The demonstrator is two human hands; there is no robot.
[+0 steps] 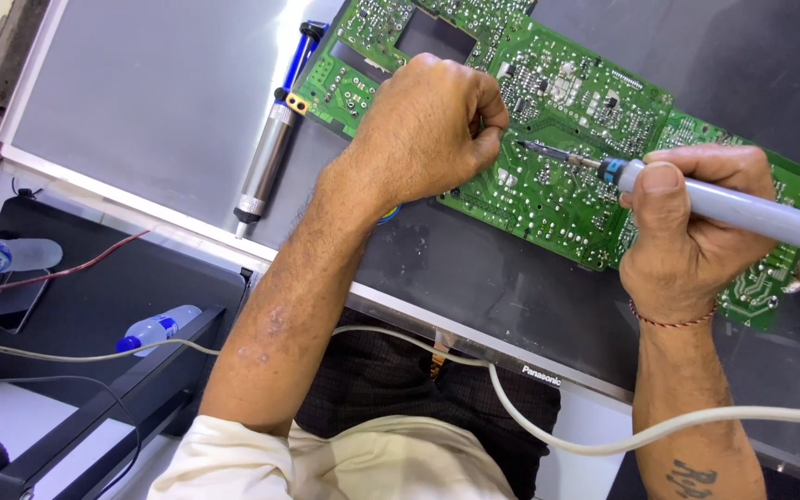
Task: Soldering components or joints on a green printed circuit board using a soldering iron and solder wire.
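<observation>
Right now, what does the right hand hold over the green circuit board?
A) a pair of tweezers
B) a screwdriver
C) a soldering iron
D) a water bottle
C: the right hand grips a grey soldering iron, its thin metal tip pointing at the green circuit board near the left hand.

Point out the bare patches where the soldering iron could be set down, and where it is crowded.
Free: the grey panel left of the desoldering pump, and the dark strip between the circuit board and the panel's near edge. Crowded: the board itself, under the left hand and the right hand holding the soldering iron.
</observation>
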